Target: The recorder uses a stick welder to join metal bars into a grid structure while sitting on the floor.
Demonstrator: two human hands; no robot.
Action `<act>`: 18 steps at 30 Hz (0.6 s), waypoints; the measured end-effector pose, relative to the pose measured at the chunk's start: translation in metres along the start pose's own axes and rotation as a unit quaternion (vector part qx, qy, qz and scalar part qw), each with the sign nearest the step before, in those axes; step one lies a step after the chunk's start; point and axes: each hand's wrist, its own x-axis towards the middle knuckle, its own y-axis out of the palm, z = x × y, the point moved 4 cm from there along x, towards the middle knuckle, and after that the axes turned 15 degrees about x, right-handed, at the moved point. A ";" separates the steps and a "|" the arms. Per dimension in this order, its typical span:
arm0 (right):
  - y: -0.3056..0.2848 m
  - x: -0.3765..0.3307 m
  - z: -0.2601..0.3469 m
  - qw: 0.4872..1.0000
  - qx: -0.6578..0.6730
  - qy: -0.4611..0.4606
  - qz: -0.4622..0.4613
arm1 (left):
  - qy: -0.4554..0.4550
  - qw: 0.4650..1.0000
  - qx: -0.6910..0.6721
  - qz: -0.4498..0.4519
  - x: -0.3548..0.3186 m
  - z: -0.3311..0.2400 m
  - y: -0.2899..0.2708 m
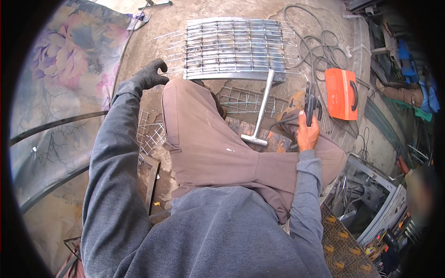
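Nearest the camera, one grey sweater (213, 231) is seen, with one pair of brown trousers (222, 143) beyond it. One black holder (309, 110) is gripped in the bare right hand (308, 134); the fingers are closed around its near end, and its body is pointed away to the far side. The left hand (152, 75) is covered by one black glove, with thumb and fingers spread apart and nothing seen between them. Just right of it, one large wire grid (236, 46) is laid over one dark metal box (232, 77), its loose wire ends reaching left toward the glove; whether any is touched cannot be told. Between the knees, one T-shaped metal tool (264, 102) is propped, its crosspiece set on one wooden block (277, 141) and its far end at the box's near edge. One smaller grid (248, 101) is seen on the floor beyond the block. To the right of the holder, one orange case (340, 94) with one black handle (354, 95) is placed. Farther off, one dark cable (327, 44) is coiled. On the left, one flowered cloth (65, 69) is spread.
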 end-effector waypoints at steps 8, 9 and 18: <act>0.002 0.005 -0.008 0.998 0.024 -0.054 0.013 | 0.070 0.997 -0.013 -0.030 0.002 0.004 0.001; 0.000 0.006 -0.011 0.998 0.023 -0.054 0.012 | 0.054 0.998 -0.010 -0.017 0.003 0.001 -0.001; 0.001 0.001 -0.003 1.000 0.005 -0.002 0.008 | 0.036 0.999 0.027 0.004 0.000 0.010 0.015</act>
